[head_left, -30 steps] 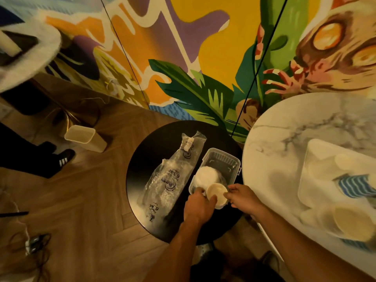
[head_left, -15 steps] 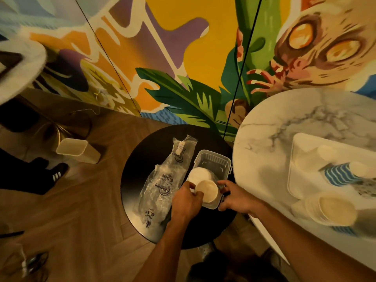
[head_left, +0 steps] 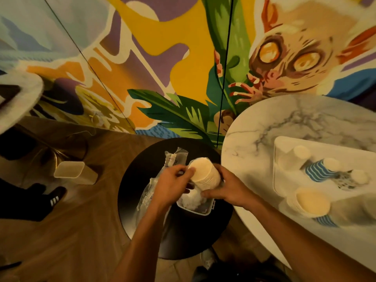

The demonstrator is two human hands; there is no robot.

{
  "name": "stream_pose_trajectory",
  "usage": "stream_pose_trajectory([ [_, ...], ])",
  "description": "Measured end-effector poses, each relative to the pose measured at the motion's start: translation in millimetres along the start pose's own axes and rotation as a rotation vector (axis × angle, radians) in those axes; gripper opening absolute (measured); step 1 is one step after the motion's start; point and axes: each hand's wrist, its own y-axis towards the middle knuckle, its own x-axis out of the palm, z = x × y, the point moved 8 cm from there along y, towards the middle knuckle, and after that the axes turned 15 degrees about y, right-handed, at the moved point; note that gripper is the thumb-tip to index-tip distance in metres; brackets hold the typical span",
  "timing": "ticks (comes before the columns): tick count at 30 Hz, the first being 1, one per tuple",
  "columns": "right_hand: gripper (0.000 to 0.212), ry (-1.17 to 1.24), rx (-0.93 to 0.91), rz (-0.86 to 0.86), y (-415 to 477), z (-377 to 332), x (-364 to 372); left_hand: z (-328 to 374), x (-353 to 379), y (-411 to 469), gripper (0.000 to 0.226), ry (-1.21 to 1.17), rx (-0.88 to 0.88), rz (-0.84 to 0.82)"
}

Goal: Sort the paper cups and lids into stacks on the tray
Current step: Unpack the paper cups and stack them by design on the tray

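I hold a stack of white paper cups (head_left: 205, 174) tilted with its mouth toward me, above a clear plastic bin (head_left: 203, 210) on the round black table (head_left: 142, 169). My left hand (head_left: 173, 184) grips the stack's rim side and my right hand (head_left: 225, 188) grips its body. White lids (head_left: 191, 198) lie in the bin under the stack. On the marble table (head_left: 264, 123) at the right sits a white tray (head_left: 284, 143) holding blue-striped cups (head_left: 317, 171), a white cup (head_left: 301, 152) and a nested cup stack (head_left: 311, 202).
A crumpled clear plastic bag (head_left: 173, 157) lies on the black table left of the bin. A beige bin (head_left: 71, 171) stands on the wooden floor at the left, near a person's black shoe (head_left: 55, 197). A painted mural wall rises behind both tables.
Both hands have lifted the cup stack up out of the clear bin; before, they were reaching down around it in the bin. The camera has moved closer and turned right.
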Motion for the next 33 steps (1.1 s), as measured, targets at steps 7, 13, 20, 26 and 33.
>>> stream_pose_trajectory([
  [7, 0.082, 0.033, -0.155, 0.056, -32, -56, -56, 94, 0, -3, 0.010, 0.134, 0.369, -0.088],
  [13, 0.087, 0.052, -0.261, 0.054, -72, -87, -96, 171, 40, -9, 0.012, 0.564, 0.547, -0.172],
  [20, 0.073, 0.063, -0.340, 0.199, -122, -113, -178, 259, 49, -26, 0.013, 0.138, 0.578, 0.020],
  [26, 0.076, 0.010, -0.468, 0.217, -160, -162, -246, 341, 32, -67, 0.031, -0.168, 0.692, 0.235],
  [33, 0.082, -0.021, -0.487, 0.264, -194, -171, -315, 384, 38, -85, 0.030, -0.533, 0.702, 0.308],
])
